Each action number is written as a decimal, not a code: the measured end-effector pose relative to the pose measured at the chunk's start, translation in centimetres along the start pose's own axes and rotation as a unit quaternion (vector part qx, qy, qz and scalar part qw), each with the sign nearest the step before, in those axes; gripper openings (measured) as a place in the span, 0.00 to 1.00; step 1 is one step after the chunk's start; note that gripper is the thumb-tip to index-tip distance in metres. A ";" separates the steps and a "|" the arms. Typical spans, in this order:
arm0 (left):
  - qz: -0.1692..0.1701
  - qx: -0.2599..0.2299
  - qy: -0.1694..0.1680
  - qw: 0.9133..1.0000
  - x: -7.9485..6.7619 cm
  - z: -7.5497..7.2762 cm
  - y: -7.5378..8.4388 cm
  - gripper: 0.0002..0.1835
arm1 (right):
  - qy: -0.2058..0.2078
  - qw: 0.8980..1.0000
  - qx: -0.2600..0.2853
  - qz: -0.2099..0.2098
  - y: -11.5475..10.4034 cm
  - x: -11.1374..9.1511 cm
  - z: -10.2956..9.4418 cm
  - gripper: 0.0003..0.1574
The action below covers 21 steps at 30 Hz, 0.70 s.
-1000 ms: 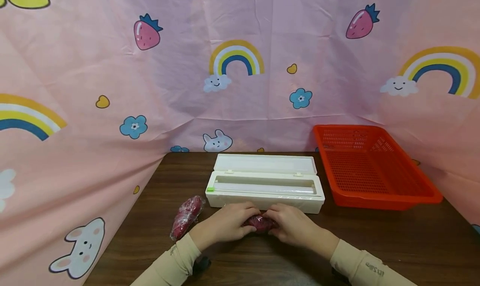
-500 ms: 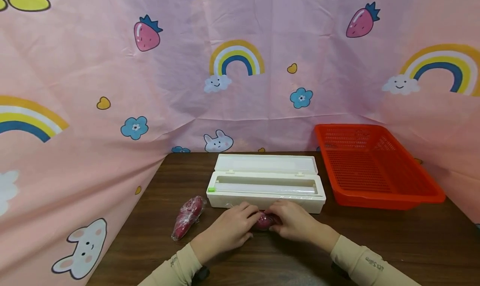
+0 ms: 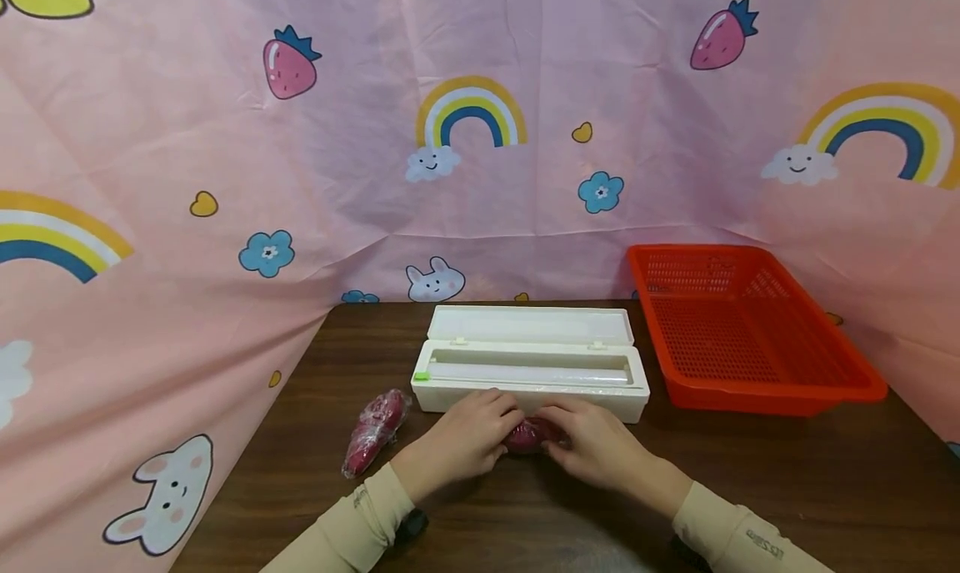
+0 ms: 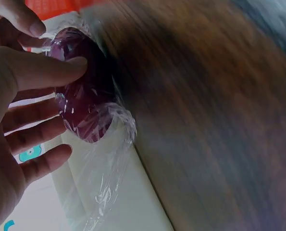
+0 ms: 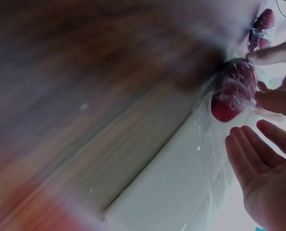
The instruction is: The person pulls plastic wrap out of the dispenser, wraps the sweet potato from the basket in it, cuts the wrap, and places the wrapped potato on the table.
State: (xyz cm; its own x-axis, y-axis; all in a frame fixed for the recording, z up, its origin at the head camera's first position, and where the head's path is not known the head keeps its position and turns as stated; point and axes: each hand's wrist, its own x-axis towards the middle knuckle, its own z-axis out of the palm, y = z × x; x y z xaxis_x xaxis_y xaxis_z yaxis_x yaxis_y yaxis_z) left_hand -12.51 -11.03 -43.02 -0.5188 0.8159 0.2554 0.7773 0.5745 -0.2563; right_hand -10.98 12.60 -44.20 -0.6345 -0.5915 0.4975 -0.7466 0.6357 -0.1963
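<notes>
A purple-red sweet potato in clear film lies between both hands, just in front of the white cling film box. My left hand holds its left end; the left wrist view shows the thumb across the sweet potato and the fingers behind. At its right end my right hand grips with thumb and fingers. Loose cling film trails from the sweet potato over the box front. Another film-wrapped sweet potato lies on the table to the left.
The box lid stands open at the back, with a film roll inside. A red plastic basket stands at the back right of the brown wooden table. A pink patterned cloth hangs behind and on both sides.
Both hands and the held sweet potato have shifted slightly towards the box, and the left forearm has come a little to the right. The basket, box and other sweet potato stay put.
</notes>
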 end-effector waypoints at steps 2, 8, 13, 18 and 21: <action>-0.005 -0.002 -0.010 1.000 0.1 0.0 0.0 0.25 | 0.009 1.000 -0.007 0.008 0.1 -0.5 -0.6 0.21; -0.005 -0.013 0.009 1.000 -0.3 0.1 0.0 0.26 | 0.012 0.999 0.001 0.033 0.3 -1.8 -2.2 0.19; -0.013 -0.029 0.020 0.999 -0.6 -0.5 0.0 0.28 | 0.025 0.999 0.001 0.033 0.5 -2.5 -2.4 0.17; -0.035 -0.058 0.028 0.997 -1.0 -1.2 -0.3 0.26 | 0.039 0.997 -0.005 0.059 0.7 -3.3 -2.6 0.17; -0.045 -0.081 0.071 0.993 -1.4 -1.7 -1.0 0.20 | 0.077 0.993 -0.015 0.094 1.0 -3.9 -3.0 0.17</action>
State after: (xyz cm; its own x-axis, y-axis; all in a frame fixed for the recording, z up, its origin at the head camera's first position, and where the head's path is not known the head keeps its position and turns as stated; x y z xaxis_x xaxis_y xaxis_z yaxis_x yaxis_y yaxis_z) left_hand -11.94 -12.84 -41.58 -0.5421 0.7377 0.4024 0.7833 0.6170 -0.0761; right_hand -8.63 17.04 -43.86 -0.7220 -0.3808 0.5777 -0.6109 0.7428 -0.2739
